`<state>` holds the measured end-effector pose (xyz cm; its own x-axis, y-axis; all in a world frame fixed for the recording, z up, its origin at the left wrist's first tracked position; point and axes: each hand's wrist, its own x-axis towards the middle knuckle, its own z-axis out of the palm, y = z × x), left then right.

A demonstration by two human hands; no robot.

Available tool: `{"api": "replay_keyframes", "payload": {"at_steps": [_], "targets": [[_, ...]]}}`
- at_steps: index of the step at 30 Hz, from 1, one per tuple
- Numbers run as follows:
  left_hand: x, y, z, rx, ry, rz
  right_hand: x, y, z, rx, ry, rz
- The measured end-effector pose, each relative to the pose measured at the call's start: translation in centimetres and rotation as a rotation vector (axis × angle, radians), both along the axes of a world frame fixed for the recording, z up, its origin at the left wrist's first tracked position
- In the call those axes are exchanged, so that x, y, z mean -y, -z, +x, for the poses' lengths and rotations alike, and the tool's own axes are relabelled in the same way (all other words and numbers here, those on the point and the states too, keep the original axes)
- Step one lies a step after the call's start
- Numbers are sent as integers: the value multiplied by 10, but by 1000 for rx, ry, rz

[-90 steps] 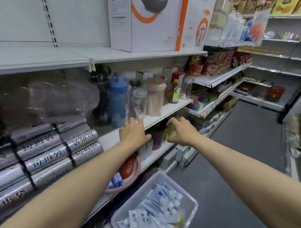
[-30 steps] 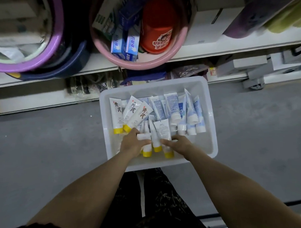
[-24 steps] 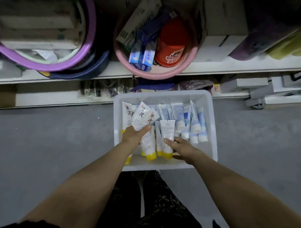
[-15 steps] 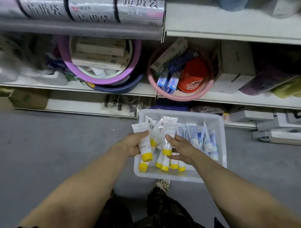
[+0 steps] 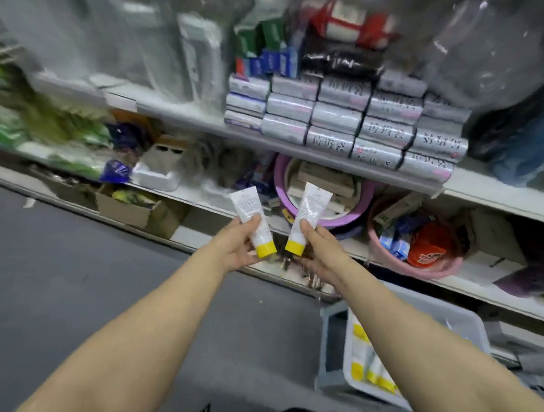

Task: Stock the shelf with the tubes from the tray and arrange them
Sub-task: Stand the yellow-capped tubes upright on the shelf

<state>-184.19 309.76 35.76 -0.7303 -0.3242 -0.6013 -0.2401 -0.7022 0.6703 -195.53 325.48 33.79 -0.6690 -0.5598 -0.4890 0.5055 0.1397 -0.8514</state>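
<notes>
The left hand (image 5: 235, 248) curls its fingers and thumb round one white, smooth plastic squeeze tube (image 5: 248, 208), round yellow cap down. The right hand (image 5: 321, 253) clamps a second matching tube (image 5: 311, 206) the same way. The two tubes are near each other but apart, both left of the round pink plastic basin (image 5: 433, 269). Below that basin sits one white rectangular plastic tray (image 5: 453, 315) holding more yellow-capped tubes (image 5: 359, 353), too blurred to count. Inside the basin stands one orange-red tub (image 5: 428, 251). Just left of it is one purple round basin (image 5: 361, 207). Above it is a stack of glossy silver rolls (image 5: 335, 117) bound with black bands.
</notes>
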Motion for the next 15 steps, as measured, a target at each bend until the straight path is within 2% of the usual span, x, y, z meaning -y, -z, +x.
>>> {"api": "replay_keyframes", "payload": {"at_steps": [8, 15], "targets": [[172, -113, 83, -158, -144, -139, 196, -109, 69, -179, -92, -226], [289, -188, 98, -315, -328, -268, 325, -197, 85, -364, -149, -351]]}}
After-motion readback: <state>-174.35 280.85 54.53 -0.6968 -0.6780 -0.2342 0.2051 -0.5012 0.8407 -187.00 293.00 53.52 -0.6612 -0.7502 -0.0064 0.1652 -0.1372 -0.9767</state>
